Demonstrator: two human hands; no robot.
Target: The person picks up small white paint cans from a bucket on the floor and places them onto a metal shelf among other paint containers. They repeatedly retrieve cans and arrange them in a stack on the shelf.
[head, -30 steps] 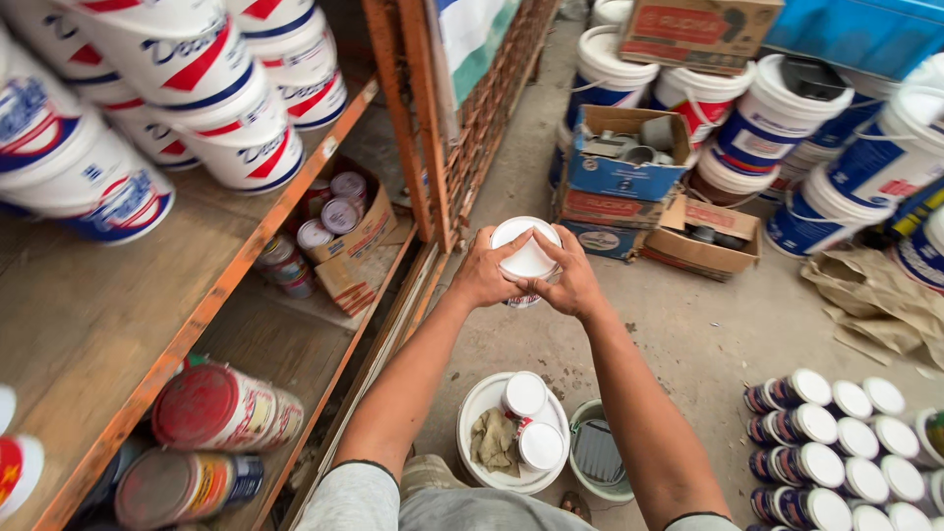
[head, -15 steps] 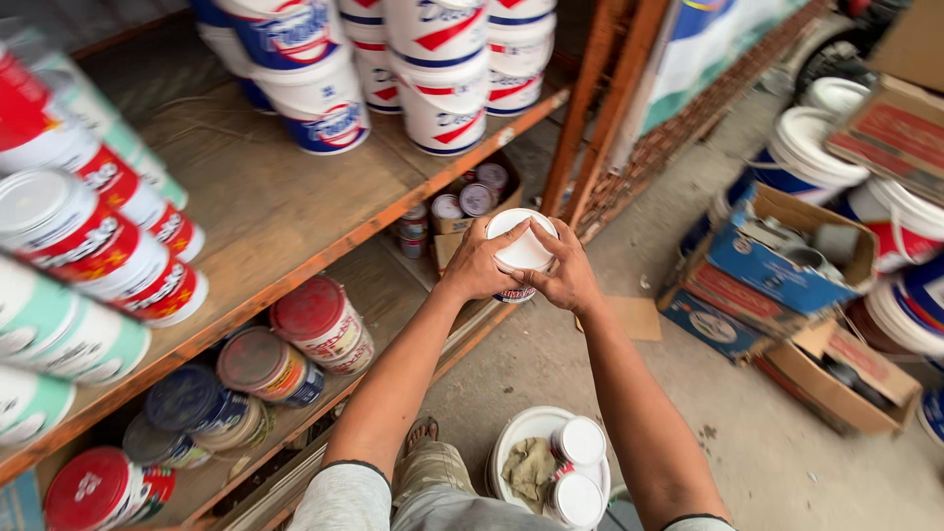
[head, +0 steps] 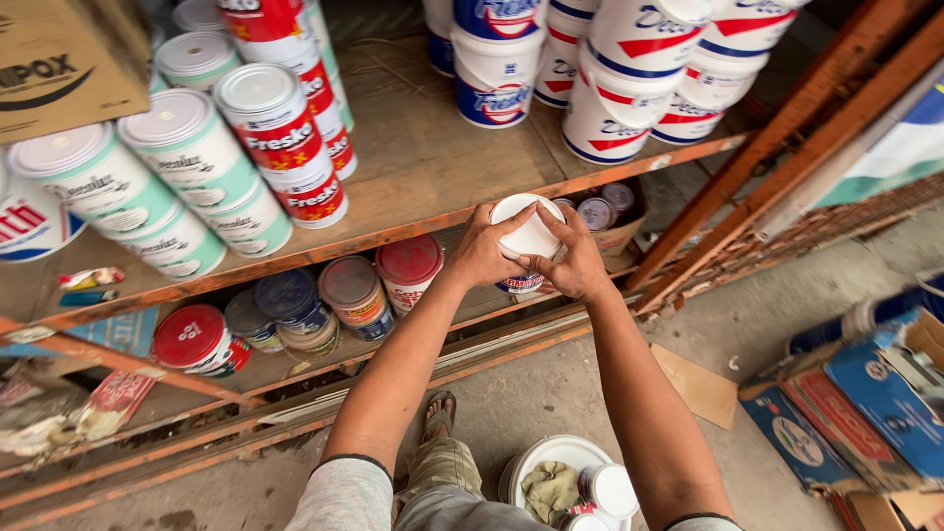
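A small white paint can with a white lid is held out in front of me at the edge of the wooden shelf. My left hand grips its left side, fingers over the lid. My right hand grips its right side, thumb and fingers on the lid's rim. Both hands wrap the can, so its label mostly stays hidden. Below me, a white bucket holds a rag and small white-lidded cans.
The upper shelf carries stacked red-and-white cans, pale green cans and white buckets. Red-lidded and dark cans lie on the lower shelf. Cardboard boxes sit on the concrete floor at right. A rusty upright leans at right.
The view has swung left toward the shelves. Both hands stay clasped on the small white can, which now sits closer to the shelf edge.
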